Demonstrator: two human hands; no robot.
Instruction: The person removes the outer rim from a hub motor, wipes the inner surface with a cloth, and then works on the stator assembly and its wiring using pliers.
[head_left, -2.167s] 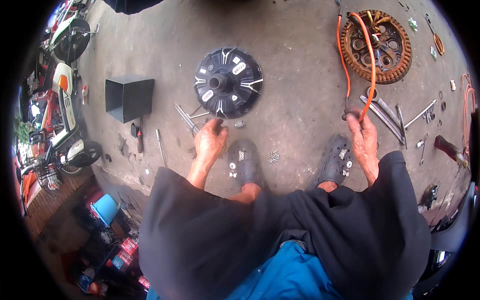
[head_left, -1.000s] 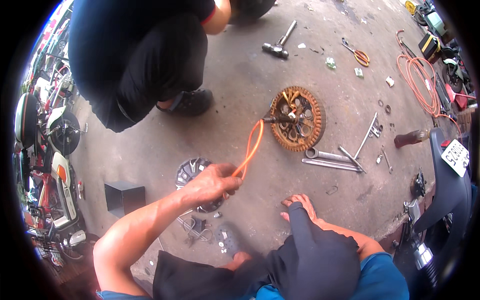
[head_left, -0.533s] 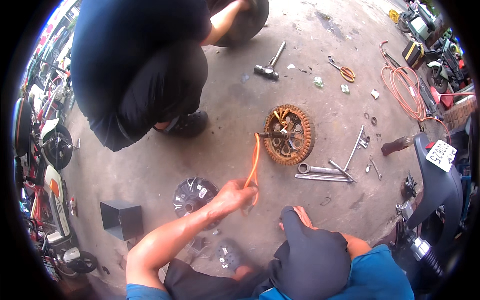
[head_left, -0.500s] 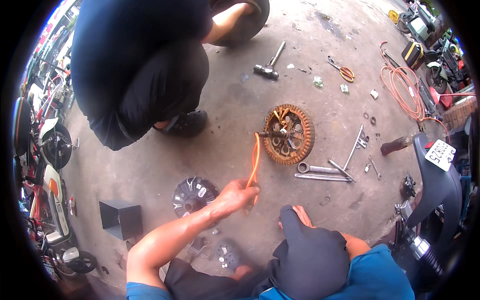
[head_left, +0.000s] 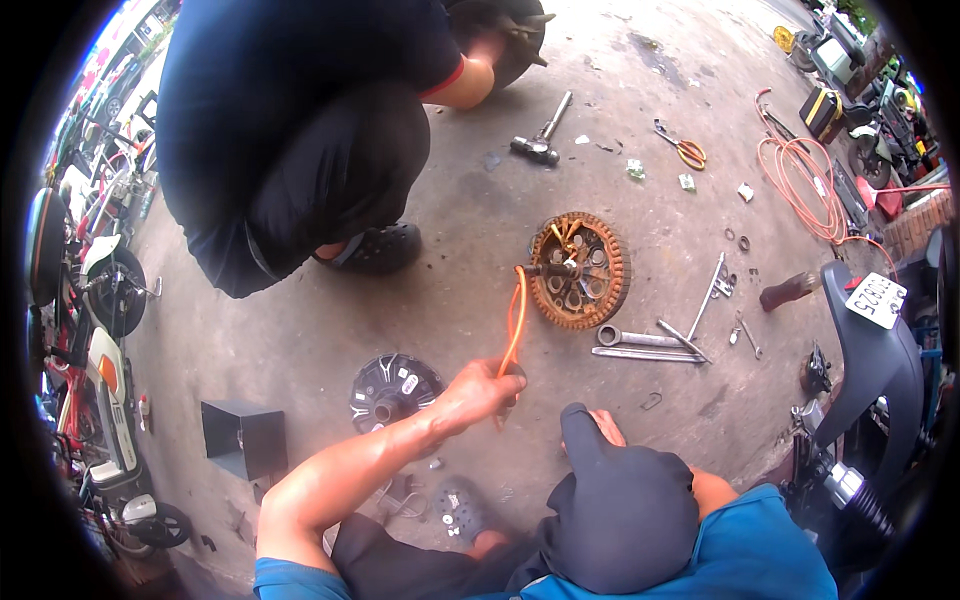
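Observation:
My left hand (head_left: 488,388) is closed around an orange cable (head_left: 516,325), which rises in a narrow loop to the shaft end of a rusty round motor core (head_left: 582,270). The core lies on the concrete with copper-coloured wires bunched at its middle. Below and left of it, near my left forearm, is a black round motor cover (head_left: 392,392) with a central hub. A dark cap (head_left: 625,520) hides much of my right hand (head_left: 606,428); the fingers that show look apart, and I see nothing in them.
Another person (head_left: 300,130) crouches at upper left, one hand at a black wheel (head_left: 505,45). A hammer (head_left: 540,140), scissors (head_left: 682,148), wrenches and bars (head_left: 650,345) lie about. A dark open box (head_left: 243,438) stands left; a scooter (head_left: 865,370) and red hose (head_left: 800,185) are at right.
The view has shifted slightly. My left hand keeps hold of the orange cable, nearly in place. The other person's arm has moved a little at the black wheel.

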